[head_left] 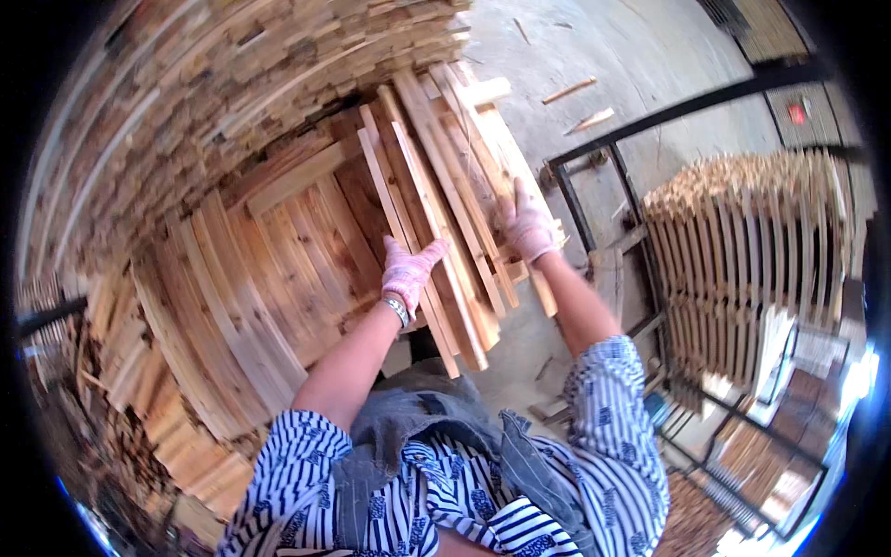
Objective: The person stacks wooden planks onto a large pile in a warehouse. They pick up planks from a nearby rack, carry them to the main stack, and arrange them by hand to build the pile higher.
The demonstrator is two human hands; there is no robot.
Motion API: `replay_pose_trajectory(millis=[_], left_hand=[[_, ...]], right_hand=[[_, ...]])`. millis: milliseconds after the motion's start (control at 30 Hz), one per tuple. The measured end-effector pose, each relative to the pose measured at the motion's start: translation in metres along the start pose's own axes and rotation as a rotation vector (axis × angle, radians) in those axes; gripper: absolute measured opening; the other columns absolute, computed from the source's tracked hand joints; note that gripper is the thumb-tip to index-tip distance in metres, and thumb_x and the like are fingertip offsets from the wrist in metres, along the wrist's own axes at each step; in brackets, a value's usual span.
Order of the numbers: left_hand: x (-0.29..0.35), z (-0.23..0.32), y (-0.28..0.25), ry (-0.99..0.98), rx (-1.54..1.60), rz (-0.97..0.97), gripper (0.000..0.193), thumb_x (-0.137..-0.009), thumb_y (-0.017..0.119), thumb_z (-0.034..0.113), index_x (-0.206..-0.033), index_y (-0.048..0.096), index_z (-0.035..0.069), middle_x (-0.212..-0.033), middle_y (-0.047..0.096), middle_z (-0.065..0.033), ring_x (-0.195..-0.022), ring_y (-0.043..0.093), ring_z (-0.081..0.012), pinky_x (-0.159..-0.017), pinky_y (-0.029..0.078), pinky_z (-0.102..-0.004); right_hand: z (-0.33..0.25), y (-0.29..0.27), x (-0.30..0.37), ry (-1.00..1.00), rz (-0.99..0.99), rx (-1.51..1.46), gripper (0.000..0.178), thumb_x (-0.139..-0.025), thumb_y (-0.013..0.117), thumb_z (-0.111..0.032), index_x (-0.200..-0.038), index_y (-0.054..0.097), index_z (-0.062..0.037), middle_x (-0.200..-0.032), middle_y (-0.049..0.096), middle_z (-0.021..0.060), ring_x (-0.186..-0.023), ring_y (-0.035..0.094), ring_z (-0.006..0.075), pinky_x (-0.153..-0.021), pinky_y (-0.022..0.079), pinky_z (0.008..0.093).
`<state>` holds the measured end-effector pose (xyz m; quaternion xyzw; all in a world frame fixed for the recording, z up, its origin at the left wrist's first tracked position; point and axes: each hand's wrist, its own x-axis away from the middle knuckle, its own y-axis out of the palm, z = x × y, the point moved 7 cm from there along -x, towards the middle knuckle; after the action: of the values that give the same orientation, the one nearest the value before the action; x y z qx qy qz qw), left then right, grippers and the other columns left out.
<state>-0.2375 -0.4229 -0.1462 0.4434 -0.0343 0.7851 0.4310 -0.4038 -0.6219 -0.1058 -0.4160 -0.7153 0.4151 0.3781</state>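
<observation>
Both my hands wear pale pink work gloves. My left hand (408, 269) presses on the near ends of several long thin wooden slats (436, 186) lying loose on top of a stack. My right hand (525, 226) grips the right side of the same bundle of slats, fingers wrapped over the edge. The slats fan out away from me toward the upper middle. Under them lies a flat layer of reddish-brown boards (297, 251). A metal watch band sits on my left wrist.
A tall wall of stacked timber (186, 102) rises on the left and behind. A black metal frame (631, 139) stands on the concrete floor (603, 56) to the right, with another pile of upright slats (752, 241) beyond it. Loose offcuts lie on the floor.
</observation>
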Motion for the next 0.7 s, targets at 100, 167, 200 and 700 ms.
replay_pose_trajectory(millis=[100, 167, 200, 700], left_hand=[[0.028, 0.037, 0.005, -0.043, -0.077, 0.198, 0.121, -0.081, 0.083, 0.009, -0.155, -0.013, -0.003, -0.143, 0.047, -0.0289, -0.131, 0.052, -0.0275, -0.112, 0.039, -0.034], [0.006, 0.009, -0.03, 0.014, -0.024, 0.253, 0.119, -0.08, 0.083, 0.006, -0.155, -0.01, -0.005, -0.139, 0.051, -0.025, -0.124, 0.057, -0.0256, -0.108, 0.044, -0.0332], [-0.002, 0.003, -0.042, 0.049, 0.003, 0.271, 0.118, -0.08, 0.082, 0.005, -0.155, -0.008, -0.006, -0.137, 0.053, -0.0231, -0.12, 0.059, -0.0247, -0.106, 0.046, -0.0328], [0.04, 0.027, -0.231, 0.2, -0.057, 0.38, 0.084, -0.091, 0.07, 0.018, -0.151, 0.019, -0.01, -0.135, 0.057, -0.0192, -0.124, 0.054, -0.0264, -0.107, 0.042, -0.0362]], right_hand=[[-0.005, 0.006, 0.0, -0.065, 0.171, 0.038, 0.061, -0.099, 0.046, -0.045, -0.144, 0.042, -0.0032, -0.128, 0.057, 0.0284, -0.116, 0.057, 0.0441, -0.098, 0.046, 0.0493], [-0.011, 0.004, -0.008, -0.103, 0.109, -0.053, 0.058, -0.098, 0.051, -0.04, -0.143, 0.044, -0.0025, -0.129, 0.055, 0.0282, -0.116, 0.055, 0.0443, -0.098, 0.046, 0.0485], [-0.013, -0.004, -0.008, -0.103, 0.174, -0.081, 0.058, -0.097, 0.053, -0.038, -0.142, 0.044, -0.0019, -0.13, 0.054, 0.0283, -0.117, 0.055, 0.0445, -0.098, 0.046, 0.0483], [-0.268, 0.158, 0.126, -0.373, -0.53, -0.376, 0.066, -0.101, 0.05, -0.036, -0.154, 0.027, -0.0025, -0.146, 0.044, 0.0303, -0.134, 0.044, 0.0453, -0.109, 0.041, 0.0423]])
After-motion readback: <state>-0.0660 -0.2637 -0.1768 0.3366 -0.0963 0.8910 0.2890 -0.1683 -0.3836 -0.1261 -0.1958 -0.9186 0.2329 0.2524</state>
